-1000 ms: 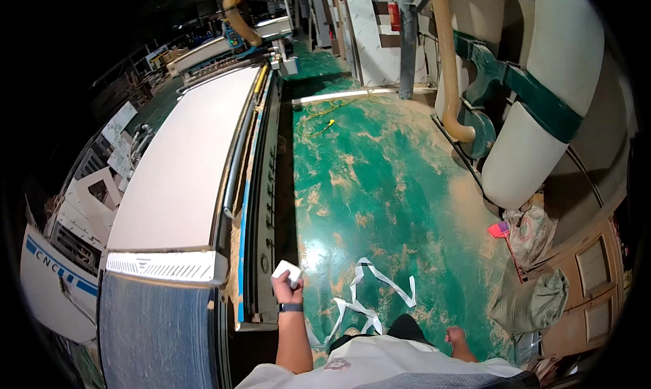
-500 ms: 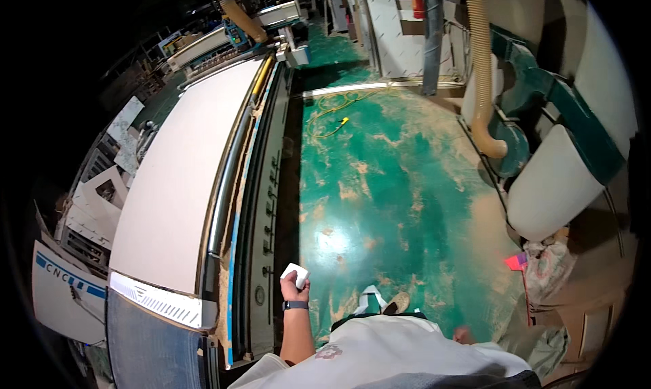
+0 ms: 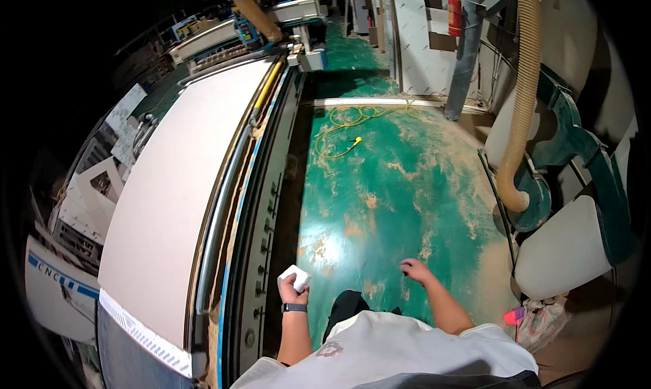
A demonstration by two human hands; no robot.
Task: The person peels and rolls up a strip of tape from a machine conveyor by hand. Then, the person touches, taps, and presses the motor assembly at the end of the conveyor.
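My left hand (image 3: 293, 293), with a dark band on its wrist, is closed round a small white block-shaped object (image 3: 296, 276). It hangs beside the long side of a large flatbed cutting machine (image 3: 261, 253). A broad pale sheet (image 3: 176, 192) covers the machine's bed. My right hand (image 3: 415, 270) is out over the green floor, away from the machine, with its fingers curled inward. Whether anything small is inside those fingers is hidden.
A yellow hose (image 3: 339, 155) lies looped on the dusty green floor (image 3: 380, 206). On the right stand a ribbed duct (image 3: 525, 84) and a dust collector with a pale bag (image 3: 563, 253). A grey post (image 3: 468, 57) and a red fire extinguisher (image 3: 455, 15) are farther back.
My right arm has swung forward into view from low beside my body. My left hand keeps hold of the white block-shaped object. The view has shifted, with the floor and machine sitting differently.
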